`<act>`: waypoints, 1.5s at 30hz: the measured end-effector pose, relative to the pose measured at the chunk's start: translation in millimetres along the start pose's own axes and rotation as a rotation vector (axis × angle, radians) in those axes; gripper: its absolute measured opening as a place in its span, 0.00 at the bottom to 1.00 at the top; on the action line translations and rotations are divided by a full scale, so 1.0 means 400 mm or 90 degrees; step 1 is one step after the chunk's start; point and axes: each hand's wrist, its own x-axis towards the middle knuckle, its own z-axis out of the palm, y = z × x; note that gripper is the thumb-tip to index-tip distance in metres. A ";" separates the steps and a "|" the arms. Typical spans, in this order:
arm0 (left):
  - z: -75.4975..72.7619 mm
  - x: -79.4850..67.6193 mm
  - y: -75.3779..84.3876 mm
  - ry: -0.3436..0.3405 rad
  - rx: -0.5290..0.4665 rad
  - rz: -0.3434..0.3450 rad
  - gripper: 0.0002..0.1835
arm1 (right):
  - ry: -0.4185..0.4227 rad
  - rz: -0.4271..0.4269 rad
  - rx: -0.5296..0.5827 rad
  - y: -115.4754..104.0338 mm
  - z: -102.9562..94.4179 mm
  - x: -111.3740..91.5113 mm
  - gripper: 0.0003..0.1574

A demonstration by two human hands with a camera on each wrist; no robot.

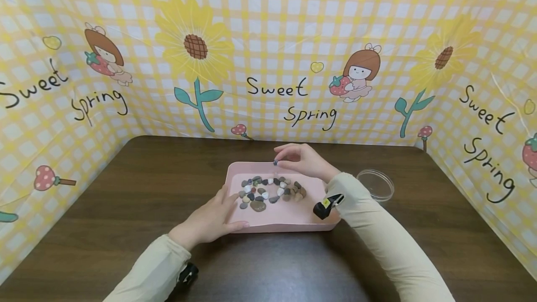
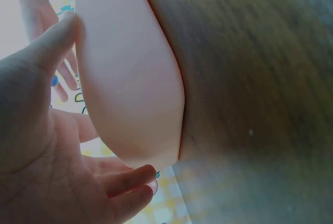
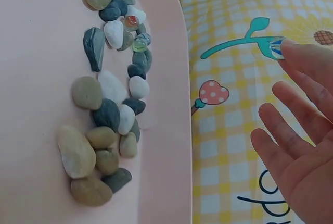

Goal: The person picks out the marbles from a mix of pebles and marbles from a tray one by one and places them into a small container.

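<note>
A glass marble (image 3: 277,49), clear with blue inside, is pinched between the thumb and a fingertip of my right hand (image 1: 304,160). That hand is raised over the far rim of a pink tray (image 1: 289,228), its other fingers spread in the right wrist view. My left hand (image 1: 207,216) rests at the tray's near left corner, thumb on the front rim and loose fingers along the left side. Inside the tray, grey, white and tan pebbles (image 3: 112,86) lie in a ring-like outline with a cluster at its right end. A reddish marble (image 3: 131,22) and a greenish marble (image 3: 140,44) sit among them.
A clear round dish (image 1: 375,185) stands on the dark wooden table (image 1: 159,171), right of the tray near my right forearm. Behind and on both sides hangs a yellow checked cloth (image 1: 268,50) with printed flowers and lettering.
</note>
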 end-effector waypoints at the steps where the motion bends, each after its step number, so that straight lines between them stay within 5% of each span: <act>1: 0.000 0.000 0.000 0.001 0.000 0.000 0.42 | 0.003 0.001 -0.001 0.001 -0.004 -0.003 0.09; 21: 0.000 0.000 -0.002 -0.003 0.002 0.001 0.43 | 0.047 -0.009 -0.029 -0.002 -0.070 -0.083 0.10; 45: -0.001 0.000 -0.001 -0.011 -0.008 -0.014 0.44 | 0.130 0.056 -0.010 0.021 -0.122 -0.197 0.14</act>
